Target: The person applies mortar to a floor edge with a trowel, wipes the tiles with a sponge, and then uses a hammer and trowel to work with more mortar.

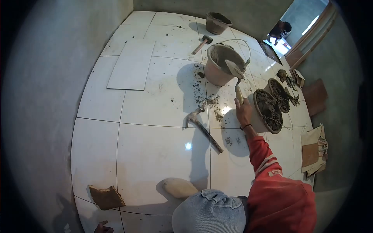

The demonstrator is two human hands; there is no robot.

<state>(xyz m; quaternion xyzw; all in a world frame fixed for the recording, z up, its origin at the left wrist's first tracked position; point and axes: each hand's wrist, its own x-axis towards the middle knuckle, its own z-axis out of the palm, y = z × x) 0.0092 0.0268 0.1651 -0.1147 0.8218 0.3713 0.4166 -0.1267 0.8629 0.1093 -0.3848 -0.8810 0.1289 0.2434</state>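
My right hand (244, 112) is closed around the handle of a trowel (234, 70). Its blade, smeared with grey mortar, is at the near right rim of a pale bucket (217, 73) that has mortar inside and a wire handle. To the right of that hand are two dark tubs of mortar, a nearer one (257, 101) and a farther one (271, 82). A claw hammer (204, 131) lies on the tiles left of my right arm. At the bottom left edge, my left hand (103, 227) shows only in part, fingers slightly apart, near a brown torn piece (107, 197).
A loose white tile (131, 66) lies on the tiled floor (155, 155) at left. Behind the bucket are a mallet (203, 44) and another bucket (216, 28). Cardboard (311, 155) leans by the right wall. Another person (280, 30) crouches beyond the doorway. Mortar crumbs dot the floor.
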